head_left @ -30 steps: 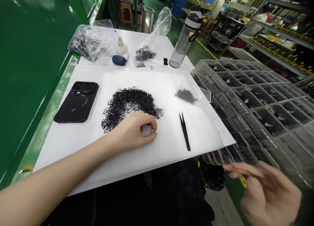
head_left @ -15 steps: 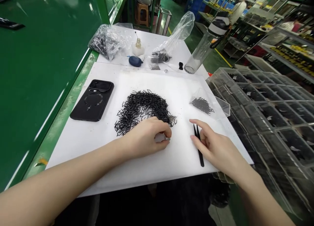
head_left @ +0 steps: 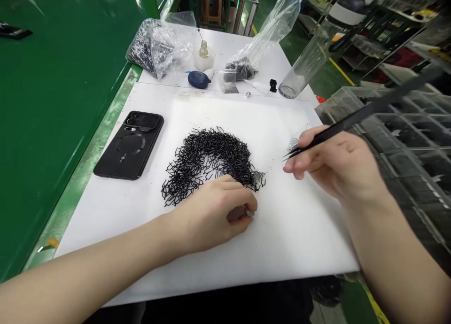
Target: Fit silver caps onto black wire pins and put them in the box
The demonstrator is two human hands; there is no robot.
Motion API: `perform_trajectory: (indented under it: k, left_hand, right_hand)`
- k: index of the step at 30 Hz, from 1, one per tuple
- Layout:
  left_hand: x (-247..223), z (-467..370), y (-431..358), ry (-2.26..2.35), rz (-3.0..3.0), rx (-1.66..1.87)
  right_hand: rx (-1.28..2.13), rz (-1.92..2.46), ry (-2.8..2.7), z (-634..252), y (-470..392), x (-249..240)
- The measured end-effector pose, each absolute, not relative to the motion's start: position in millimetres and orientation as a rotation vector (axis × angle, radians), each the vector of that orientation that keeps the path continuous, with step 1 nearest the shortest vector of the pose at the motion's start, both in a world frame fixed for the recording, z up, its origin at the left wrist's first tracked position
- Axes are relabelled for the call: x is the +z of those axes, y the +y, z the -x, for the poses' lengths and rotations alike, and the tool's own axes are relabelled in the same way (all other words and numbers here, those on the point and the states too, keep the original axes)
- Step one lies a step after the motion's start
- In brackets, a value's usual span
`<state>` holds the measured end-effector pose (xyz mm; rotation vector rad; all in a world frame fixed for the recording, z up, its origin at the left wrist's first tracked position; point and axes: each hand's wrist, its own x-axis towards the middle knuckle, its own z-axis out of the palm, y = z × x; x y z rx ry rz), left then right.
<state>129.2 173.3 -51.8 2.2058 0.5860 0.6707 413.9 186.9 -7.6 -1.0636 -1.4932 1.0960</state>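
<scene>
My right hand is raised over the right side of the white table, closed on black tweezers. Their fine tips point left, toward the pile. Low at the near edge of the pile, my left hand pinches a small shiny clear or silvery piece; its exact kind is too small to tell. An arch-shaped heap of small bent black wire pieces lies just beyond that hand. At the heap's right end sits a little cluster of tiny brownish-grey bits.
A black phone lies at left. Toward the back are a bag of black parts, a small dispenser bottle, a dark blue case, another plastic bag and a clear drinking bottle. Compartment boxes stand at right.
My right hand has picked the tweezers up off the table and lifted them, turning their tips leftward. My left hand keeps its pinch near the pile. The view has shifted slightly.
</scene>
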Motion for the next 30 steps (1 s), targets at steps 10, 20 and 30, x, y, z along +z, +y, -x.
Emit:
perform_trajectory:
  k: [10,20,30]
  left_hand:
    - [-58,-127,169,0.595,-2.154,0.753]
    - [-54,-123,166,0.653,-2.156,0.669]
    - [-46,-124,165,0.687,-2.189,0.627]
  right_hand:
    - [0.982,1.118,-1.783,-425,177,-20]
    - [0.984,1.223,-1.864,-425,180,-28]
    - [0.864,1.255,-1.961,-425,181,-28]
